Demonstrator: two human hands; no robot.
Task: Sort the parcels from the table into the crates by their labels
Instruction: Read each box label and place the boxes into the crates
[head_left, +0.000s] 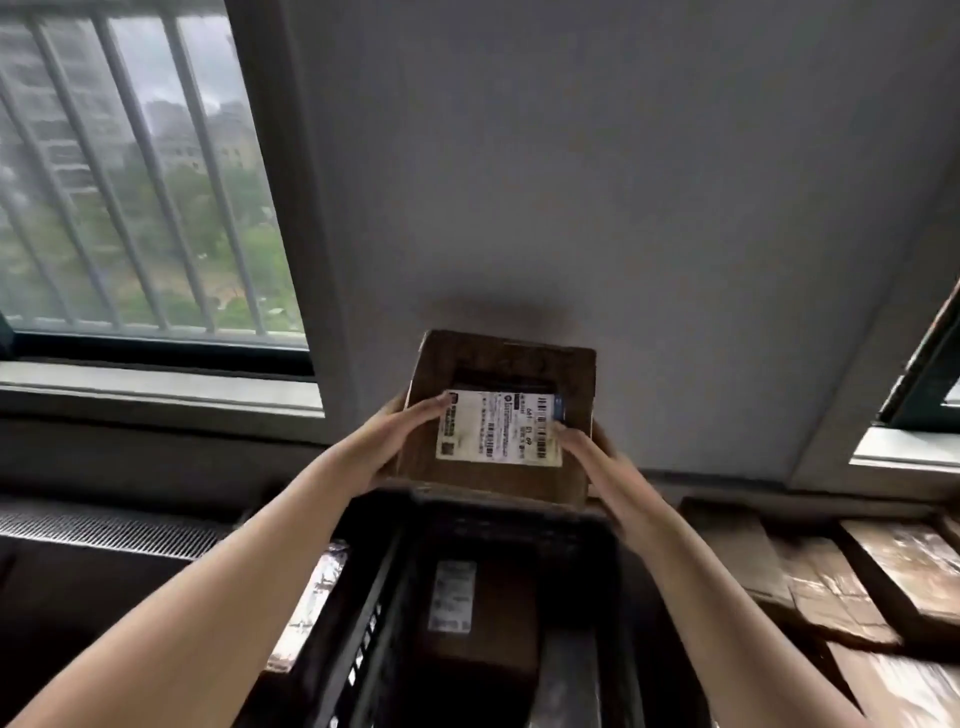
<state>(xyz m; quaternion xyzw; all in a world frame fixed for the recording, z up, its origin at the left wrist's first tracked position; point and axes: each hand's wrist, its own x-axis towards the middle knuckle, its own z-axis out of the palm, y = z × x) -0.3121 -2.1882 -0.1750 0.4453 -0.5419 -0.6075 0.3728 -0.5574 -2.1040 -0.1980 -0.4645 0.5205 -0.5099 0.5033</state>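
A brown cardboard parcel (519, 364) with a white shipping label (498, 427) facing me is held up in front of the grey wall, above the far rim of a black crate (374, 613). My left hand (400, 436) grips its left side and my right hand (592, 447) grips its right side. Down in the crate lies another brown parcel (488, 613) with a white label, and a silvery wrapped parcel (317, 582) shows left of the crate wall.
Several taped cardboard parcels (841, 577) lie at the right. A barred window (130, 182) and its sill fill the upper left, with a radiator grille (104, 530) below. A second window frame (930, 374) edges the right.
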